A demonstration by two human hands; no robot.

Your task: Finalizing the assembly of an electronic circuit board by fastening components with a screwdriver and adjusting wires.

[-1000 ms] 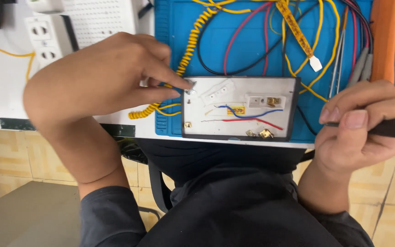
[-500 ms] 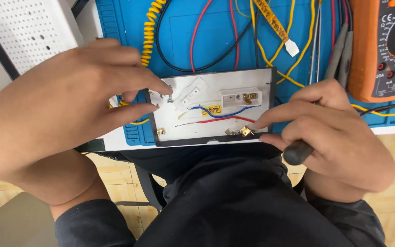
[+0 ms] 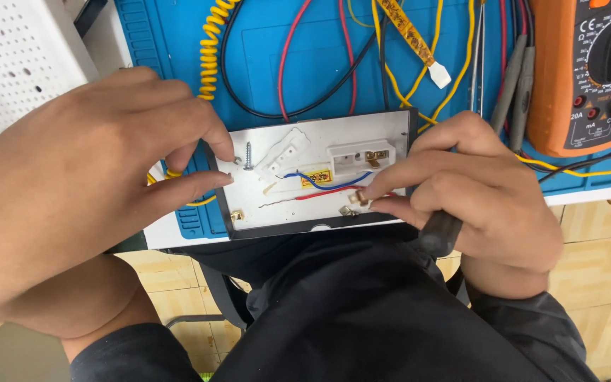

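- Left hand at the left edge of a white panel with a dark frame, thumb and forefinger narrowed around that edge, pinching it just beside a small upright screw.
- Right hand at the panel's right side, fingertips drawn close together over a small brass terminal near the lower edge; whether actually gripping the terminal, cannot tell.
- Same right hand curled around a dark tool handle, poking out below the palm toward the lap; tip of the tool hidden.
- Panel lying flat at the near edge of a blue work mat, between the two hands, slightly overhanging toward the body.
- On the panel: a white rectangular connector block with brass contacts at upper right, a loose white plastic piece lying tilted left of it, a short blue wire and a red wire running across the middle, another brass fitting at lower left.
- Behind the panel on the mat: a coiled yellow cord, loose red, black and yellow leads.
- Orange multimeter at top right, well apart from the left hand, near the right one.
- White perforated board at upper left.
- Dark clothing filling the lower part of the view.
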